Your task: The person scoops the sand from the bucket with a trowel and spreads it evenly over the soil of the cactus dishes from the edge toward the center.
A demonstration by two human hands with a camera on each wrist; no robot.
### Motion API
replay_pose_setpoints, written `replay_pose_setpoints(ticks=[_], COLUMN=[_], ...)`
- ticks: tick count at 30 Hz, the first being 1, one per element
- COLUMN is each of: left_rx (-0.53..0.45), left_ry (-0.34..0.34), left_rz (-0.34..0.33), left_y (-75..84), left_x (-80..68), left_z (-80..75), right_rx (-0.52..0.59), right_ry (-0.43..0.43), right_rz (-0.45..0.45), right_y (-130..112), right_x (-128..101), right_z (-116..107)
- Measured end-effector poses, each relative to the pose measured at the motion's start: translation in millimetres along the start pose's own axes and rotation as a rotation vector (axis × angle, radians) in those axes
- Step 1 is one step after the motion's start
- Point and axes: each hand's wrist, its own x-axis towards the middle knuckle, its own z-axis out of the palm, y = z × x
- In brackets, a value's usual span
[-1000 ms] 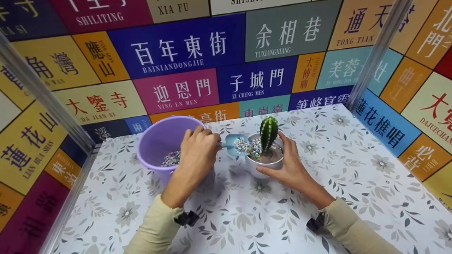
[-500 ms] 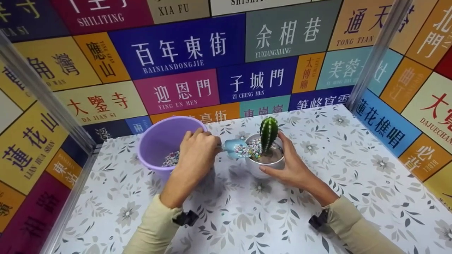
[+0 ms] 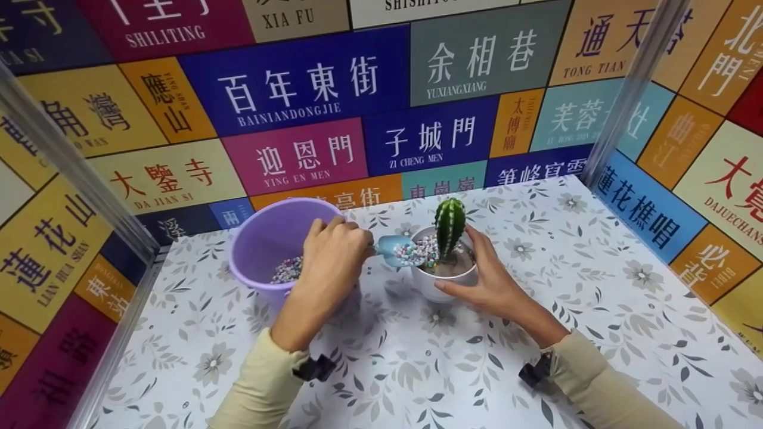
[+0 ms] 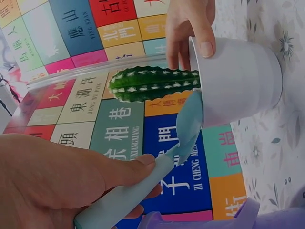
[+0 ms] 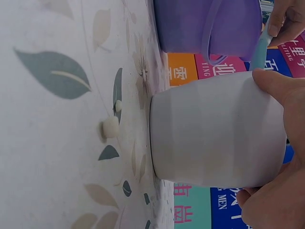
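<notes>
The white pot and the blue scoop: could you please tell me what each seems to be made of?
White pot: smooth matte wall, evenly lit with no sharp glints; glazed ceramic or plastic, I cannot tell which.
Blue scoop: likely plastic, one uniform pale blue piece with soft rounded edges and a faint sheen.

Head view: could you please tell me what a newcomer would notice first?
Probably the green cactus upright in a white pot mid-table, gripped by the right hand. Beside it, the left hand tips a blue scoop of coloured pebbles over the pot's rim.
</notes>
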Motion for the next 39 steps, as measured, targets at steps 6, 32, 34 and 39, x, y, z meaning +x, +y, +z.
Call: replay_pose_setpoints(ticks=[6,32,34,39], left_rx=[0.012,0.121,0.131,0.160], left_ry=[0.031,0.172,0.183,0.258], left_rz=[0.003,-0.085,-0.091,-0.081], left_y=[-1.8,5.7,5.2,4.5], left_x=[-0.6,7.6,8.2,10.2], left_z=[-1.9,19.5,22.7,30.5], right_rx=[0.004,-0.005,-0.001,0.007], right_ry=[0.021,0.035,0.037,0.042], right_rz=[-0.020,-0.019,-0.022,-0.028], right_y=[0.8,4.7,5.2,5.4], right_x=[1.2,0.8,1.0,0.9], right_z=[0.9,4.4,4.7,4.4])
